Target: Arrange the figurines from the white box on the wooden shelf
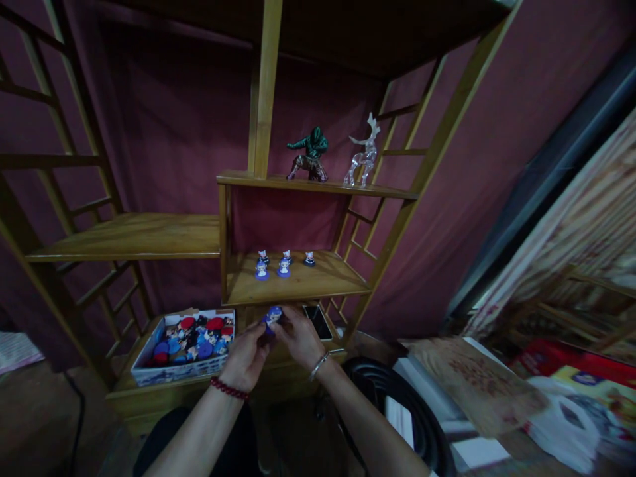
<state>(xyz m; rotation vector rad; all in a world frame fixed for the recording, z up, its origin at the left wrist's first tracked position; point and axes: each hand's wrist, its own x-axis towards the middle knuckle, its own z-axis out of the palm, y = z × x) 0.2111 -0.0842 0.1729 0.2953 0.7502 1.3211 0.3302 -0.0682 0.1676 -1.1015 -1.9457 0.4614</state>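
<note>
A small purple figurine [272,319] is held between both hands, in front of the lower shelf. My left hand [248,354] has its fingers closed on the figurine's left side and base. From the right, my right hand [297,336] pinches the same figurine. Just above, on the wooden shelf [303,283], two similar figurines in purple and white stand in front, a left one [262,269] and a right one [283,267]. Behind them is a row of three black-and-white figurines [309,259]. A white box [186,370] full of several mixed figurines [203,341] sits left of my hands.
A dark-screened phone [318,322] lies right of my hands. On the upper shelf stand a green crouching statue [311,156] and a clear deer figure [364,156]. Coiled black hose [422,411], flat boards [477,384] and a white plastic bag [564,424] lie at lower right.
</note>
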